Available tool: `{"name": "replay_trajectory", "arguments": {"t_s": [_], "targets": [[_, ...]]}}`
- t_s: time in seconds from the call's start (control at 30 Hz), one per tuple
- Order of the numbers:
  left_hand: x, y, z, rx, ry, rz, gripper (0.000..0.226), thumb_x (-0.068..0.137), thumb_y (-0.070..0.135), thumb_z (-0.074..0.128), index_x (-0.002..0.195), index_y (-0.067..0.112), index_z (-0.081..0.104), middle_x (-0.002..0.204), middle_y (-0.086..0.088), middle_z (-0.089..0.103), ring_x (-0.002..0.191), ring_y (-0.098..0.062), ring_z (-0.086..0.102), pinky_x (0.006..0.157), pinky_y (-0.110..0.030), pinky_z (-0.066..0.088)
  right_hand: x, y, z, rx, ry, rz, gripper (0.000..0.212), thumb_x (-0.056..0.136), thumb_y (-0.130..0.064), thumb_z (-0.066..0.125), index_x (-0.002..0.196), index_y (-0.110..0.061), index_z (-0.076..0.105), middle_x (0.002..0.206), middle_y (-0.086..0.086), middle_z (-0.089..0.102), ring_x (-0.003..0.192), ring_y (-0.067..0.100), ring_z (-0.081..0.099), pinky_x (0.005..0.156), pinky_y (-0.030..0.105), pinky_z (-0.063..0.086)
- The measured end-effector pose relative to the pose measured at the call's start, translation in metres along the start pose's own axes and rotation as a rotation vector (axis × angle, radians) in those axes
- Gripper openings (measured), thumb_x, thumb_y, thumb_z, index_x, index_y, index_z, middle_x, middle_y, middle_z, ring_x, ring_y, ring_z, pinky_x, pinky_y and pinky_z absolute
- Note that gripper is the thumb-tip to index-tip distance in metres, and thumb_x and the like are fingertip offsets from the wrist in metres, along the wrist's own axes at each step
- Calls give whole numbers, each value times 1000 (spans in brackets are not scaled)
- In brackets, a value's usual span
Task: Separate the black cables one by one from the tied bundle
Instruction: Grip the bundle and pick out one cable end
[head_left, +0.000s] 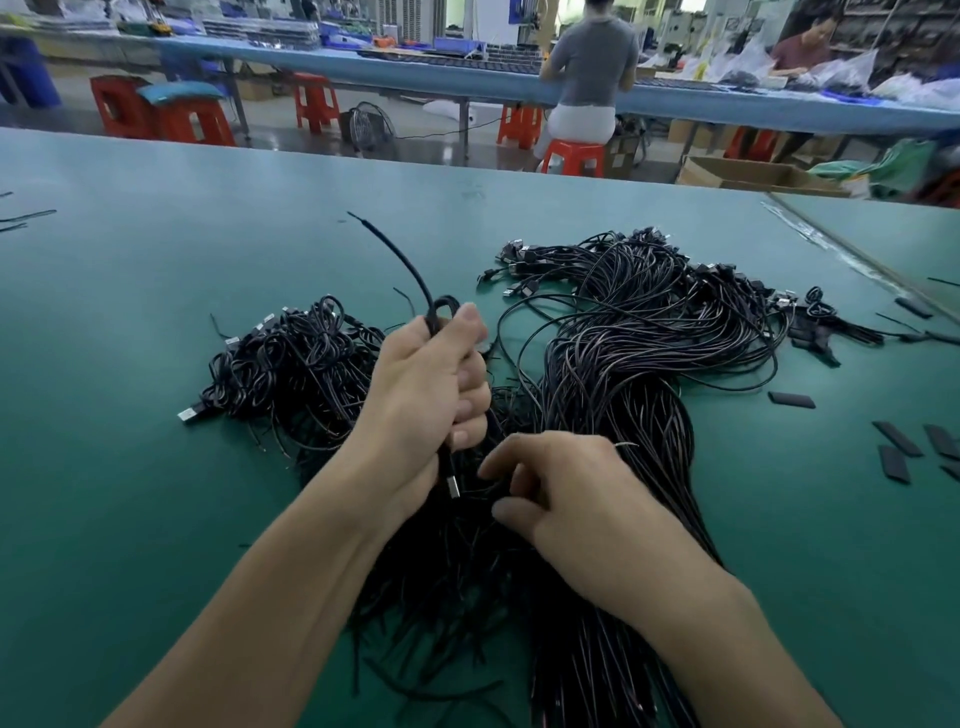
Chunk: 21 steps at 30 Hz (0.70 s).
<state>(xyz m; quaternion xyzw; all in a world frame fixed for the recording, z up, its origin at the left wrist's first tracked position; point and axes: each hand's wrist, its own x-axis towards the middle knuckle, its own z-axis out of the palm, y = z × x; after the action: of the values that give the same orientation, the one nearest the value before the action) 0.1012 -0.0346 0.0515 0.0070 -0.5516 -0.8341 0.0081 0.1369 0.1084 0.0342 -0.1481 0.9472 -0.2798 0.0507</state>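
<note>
Left hand (431, 395) fisted round one folded black cable (445, 300), held upright, plug end down, just left of the tied bundle (623, 374) running near-to-far under the nearer right hand (566, 493), fingers curled into strands, can't tell if pinching.

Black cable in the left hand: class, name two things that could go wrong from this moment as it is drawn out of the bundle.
1. The left hand grips a looped black cable whose metal plug hangs against the tied bundle. Pulled up, it may snag and drag other cables along.
2. The right hand has its curled fingers in the same bundle. A hard pull could tighten the tangle there.
</note>
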Motion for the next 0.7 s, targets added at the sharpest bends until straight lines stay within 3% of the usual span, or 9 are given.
{"name": "replay_trajectory", "arguments": {"t_s": [0.13,0.2,0.27,0.53,0.7], "targets": [[-1,-1,0,9,22,0,41,106,36,44,67,21,40,47,8,32,38,-9,32,34,-19,28,0,1,10,-189,-48,-66,33,98,-34,57,130,-42,54,108,-12,46,107,10,48,80,26,42],[-1,-2,0,28,15,11,43,106,38,41,67,20,39,46,5,36,37,-13,38,36,-22,35,-1,2,13,-193,-7,-67,27,100,-34,53,127,-38,57,109,-11,47,108,12,48,77,24,39],[-1,-4,1,40,-9,18,43,107,39,38,68,19,39,46,1,41,36,-16,41,37,-24,38,0,2,14,-163,27,-70,21,99,-33,54,118,-35,63,107,-12,52,104,13,53,79,27,45],[-2,-2,-2,14,-85,17,44,106,42,35,66,24,39,47,9,25,36,-7,14,36,-15,13,4,6,2,7,115,-72,10,92,-30,67,99,-29,74,92,-11,70,86,12,66,81,36,55],[-6,2,0,-51,-185,-23,47,100,56,25,70,22,38,50,10,22,37,-5,13,36,-15,13,4,12,-12,-22,206,-133,9,92,-33,67,99,-32,72,95,-16,57,92,9,58,82,35,51]]}}
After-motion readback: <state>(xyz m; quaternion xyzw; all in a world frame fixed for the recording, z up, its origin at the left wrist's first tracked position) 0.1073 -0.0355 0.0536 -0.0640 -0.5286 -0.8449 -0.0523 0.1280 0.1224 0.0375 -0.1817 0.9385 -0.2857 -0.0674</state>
